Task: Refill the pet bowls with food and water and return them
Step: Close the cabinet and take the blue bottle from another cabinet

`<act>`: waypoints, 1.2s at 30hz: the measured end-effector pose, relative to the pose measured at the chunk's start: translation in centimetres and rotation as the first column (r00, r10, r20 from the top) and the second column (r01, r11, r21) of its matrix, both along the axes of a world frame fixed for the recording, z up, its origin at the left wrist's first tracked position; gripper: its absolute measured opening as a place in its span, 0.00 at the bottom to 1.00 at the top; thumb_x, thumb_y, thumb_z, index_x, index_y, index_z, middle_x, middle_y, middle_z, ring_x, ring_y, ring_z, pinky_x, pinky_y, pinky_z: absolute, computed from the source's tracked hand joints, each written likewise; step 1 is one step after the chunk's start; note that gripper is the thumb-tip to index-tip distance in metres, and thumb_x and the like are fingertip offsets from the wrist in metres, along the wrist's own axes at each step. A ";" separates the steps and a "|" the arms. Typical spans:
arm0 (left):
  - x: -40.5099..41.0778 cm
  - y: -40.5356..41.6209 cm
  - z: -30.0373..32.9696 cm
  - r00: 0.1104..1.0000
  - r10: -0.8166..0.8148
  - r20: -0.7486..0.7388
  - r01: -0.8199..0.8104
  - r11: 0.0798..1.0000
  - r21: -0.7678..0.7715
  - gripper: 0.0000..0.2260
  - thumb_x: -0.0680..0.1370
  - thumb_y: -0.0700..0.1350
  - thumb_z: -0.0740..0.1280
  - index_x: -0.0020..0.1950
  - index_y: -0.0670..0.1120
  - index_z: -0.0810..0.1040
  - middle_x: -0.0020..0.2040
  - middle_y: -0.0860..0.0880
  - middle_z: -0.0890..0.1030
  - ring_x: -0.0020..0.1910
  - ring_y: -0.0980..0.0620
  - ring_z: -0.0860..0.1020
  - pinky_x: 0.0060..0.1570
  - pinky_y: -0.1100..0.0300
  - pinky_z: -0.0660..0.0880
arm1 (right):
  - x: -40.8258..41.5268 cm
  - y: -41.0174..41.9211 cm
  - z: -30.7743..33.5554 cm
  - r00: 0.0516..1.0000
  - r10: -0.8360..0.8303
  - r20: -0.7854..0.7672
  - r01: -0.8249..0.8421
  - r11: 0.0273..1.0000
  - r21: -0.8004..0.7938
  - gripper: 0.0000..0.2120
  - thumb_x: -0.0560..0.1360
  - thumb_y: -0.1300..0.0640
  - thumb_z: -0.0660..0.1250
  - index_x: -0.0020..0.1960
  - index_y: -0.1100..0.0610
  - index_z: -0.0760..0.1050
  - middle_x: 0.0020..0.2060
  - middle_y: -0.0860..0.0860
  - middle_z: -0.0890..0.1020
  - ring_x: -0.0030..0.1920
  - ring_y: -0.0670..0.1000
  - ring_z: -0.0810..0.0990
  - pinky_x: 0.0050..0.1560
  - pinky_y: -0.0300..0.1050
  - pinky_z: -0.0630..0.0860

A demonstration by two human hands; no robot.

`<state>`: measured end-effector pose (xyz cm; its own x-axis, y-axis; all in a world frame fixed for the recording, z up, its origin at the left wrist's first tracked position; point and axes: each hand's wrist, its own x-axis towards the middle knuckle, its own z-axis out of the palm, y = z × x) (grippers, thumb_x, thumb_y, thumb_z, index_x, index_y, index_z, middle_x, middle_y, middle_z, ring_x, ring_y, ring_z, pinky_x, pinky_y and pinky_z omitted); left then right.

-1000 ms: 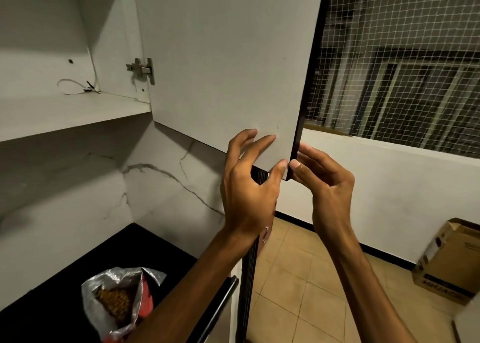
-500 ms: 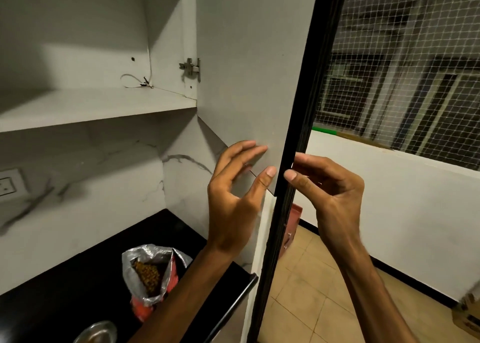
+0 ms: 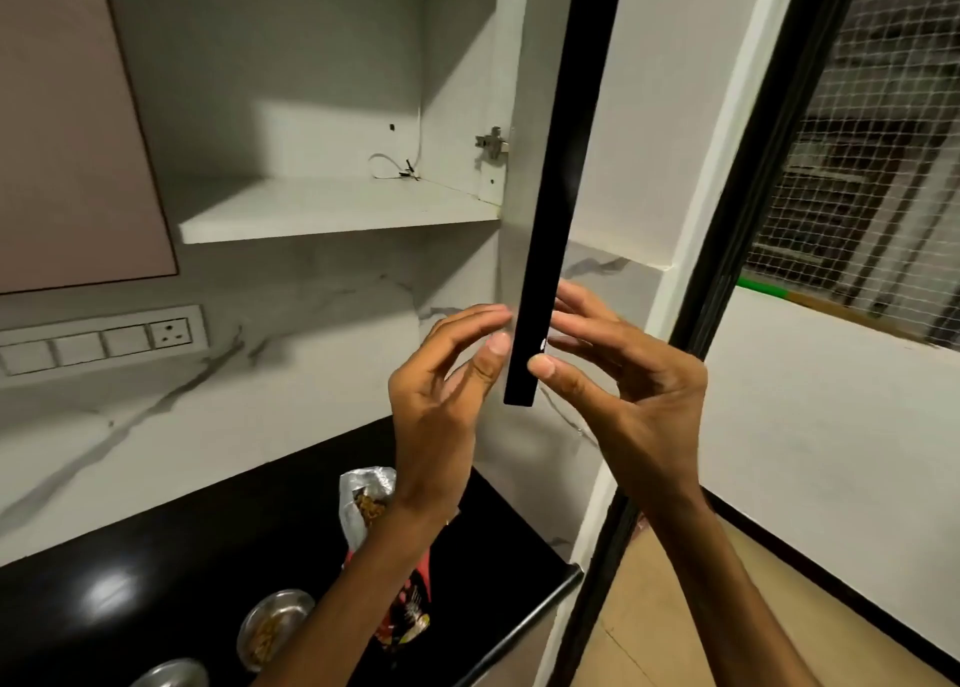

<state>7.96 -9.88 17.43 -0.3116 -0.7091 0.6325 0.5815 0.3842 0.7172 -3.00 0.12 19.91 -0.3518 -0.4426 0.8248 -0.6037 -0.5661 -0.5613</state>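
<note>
Two hands are up in the middle of the frame, one on each side of a cupboard door (image 3: 561, 182) that is seen edge-on as a long black strip. The left hand (image 3: 441, 390) is just to the left of the door's bottom corner, with its fingers loose and spread and its thumb tip close to the black edge. The right hand (image 3: 623, 379) is on the other side, fingers long and relaxed, thumb tip right at the edge. Neither hand grips the door. Behind it, in the upper middle, the open cupboard (image 3: 332, 213) shows a white shelf with a small bit of wire on it. At the bottom of the frame is a shiny black counter (image 3: 156, 556). On it stands an open food bag (image 3: 369, 504) with brown bits inside, partly hidden by the left arm. Just to the lower left of the bag sits a metal bowl (image 3: 275, 624) with some food in it. A second bowl (image 3: 171, 673) peeks in at the bottom edge, and what is in it cannot be seen. On the left wall is a switch panel (image 3: 98, 340) with a socket. A window with netting (image 3: 872, 177) fills the right side.
</note>
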 end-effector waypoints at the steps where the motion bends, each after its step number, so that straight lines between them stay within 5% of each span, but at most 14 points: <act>1: 0.4 -0.3 0.0 1.000 0.008 -0.006 -0.008 1.000 0.011 0.09 0.81 0.42 0.68 0.59 0.48 0.84 0.57 0.51 0.86 0.62 0.50 0.83 0.60 0.59 0.79 | 0.4 -0.6 0.0 0.999 -0.002 -0.032 0.002 1.000 -0.002 0.21 0.72 0.61 0.77 0.64 0.58 0.80 0.66 0.54 0.82 0.69 0.53 0.80 0.64 0.60 0.80; 7: 2.8 -2.3 -0.2 0.999 0.039 -0.034 -0.033 0.989 0.145 0.12 0.81 0.47 0.65 0.59 0.45 0.84 0.51 0.51 0.87 0.52 0.52 0.85 0.52 0.60 0.80 | 2.5 -5.0 -0.2 0.986 0.016 -0.168 -0.021 0.999 -0.027 0.25 0.72 0.61 0.78 0.67 0.59 0.77 0.72 0.56 0.76 0.75 0.52 0.74 0.75 0.49 0.71; 11: 4.6 -3.8 0.0 0.999 0.035 -0.040 -0.024 0.966 0.257 0.10 0.81 0.50 0.67 0.54 0.49 0.87 0.49 0.50 0.86 0.51 0.53 0.84 0.49 0.61 0.80 | 3.6 -8.3 -0.5 0.980 0.064 -0.190 -0.073 0.997 -0.038 0.25 0.72 0.62 0.79 0.67 0.60 0.77 0.74 0.58 0.73 0.77 0.56 0.70 0.75 0.61 0.70; 16: 6.5 -5.6 0.6 0.997 0.032 -0.067 -0.004 0.921 0.390 0.12 0.77 0.52 0.66 0.48 0.53 0.90 0.52 0.49 0.87 0.56 0.52 0.85 0.55 0.58 0.80 | 5.1 -12.2 -0.7 0.973 0.135 -0.185 -0.143 0.989 -0.030 0.25 0.72 0.61 0.78 0.67 0.59 0.78 0.78 0.58 0.69 0.81 0.58 0.64 0.79 0.61 0.64; 21: 7.6 -7.6 0.9 0.991 0.059 -0.117 0.004 0.876 0.482 0.13 0.77 0.52 0.67 0.55 0.47 0.87 0.58 0.44 0.87 0.62 0.45 0.83 0.63 0.50 0.78 | 6.4 -15.3 -0.9 0.968 0.160 -0.193 -0.170 0.985 -0.036 0.25 0.73 0.59 0.78 0.68 0.58 0.78 0.79 0.56 0.66 0.82 0.57 0.59 0.81 0.62 0.60; 29: 8.0 -10.7 1.2 0.974 0.076 -0.212 0.057 0.828 0.558 0.14 0.78 0.51 0.66 0.39 0.51 0.89 0.45 0.49 0.87 0.46 0.55 0.86 0.56 0.53 0.79 | 7.0 -20.2 -1.5 0.960 0.077 -0.269 -0.111 0.987 -0.114 0.24 0.75 0.52 0.76 0.68 0.54 0.77 0.79 0.59 0.65 0.82 0.60 0.58 0.79 0.72 0.56; 36: 8.6 -13.9 0.5 0.907 0.067 -0.416 0.221 0.765 0.605 0.17 0.84 0.47 0.62 0.41 0.46 0.86 0.47 0.45 0.86 0.49 0.47 0.86 0.71 0.36 0.72 | 8.0 -23.8 -1.5 0.947 0.000 -0.321 -0.041 0.991 -0.123 0.21 0.76 0.52 0.75 0.68 0.51 0.78 0.79 0.61 0.66 0.82 0.61 0.59 0.80 0.71 0.51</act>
<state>16.52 -23.73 17.92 -0.2123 -0.9686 0.1296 0.8693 -0.1266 0.4778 4.96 -23.67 18.43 -0.0520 -0.3314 0.9421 -0.7271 -0.6341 -0.2632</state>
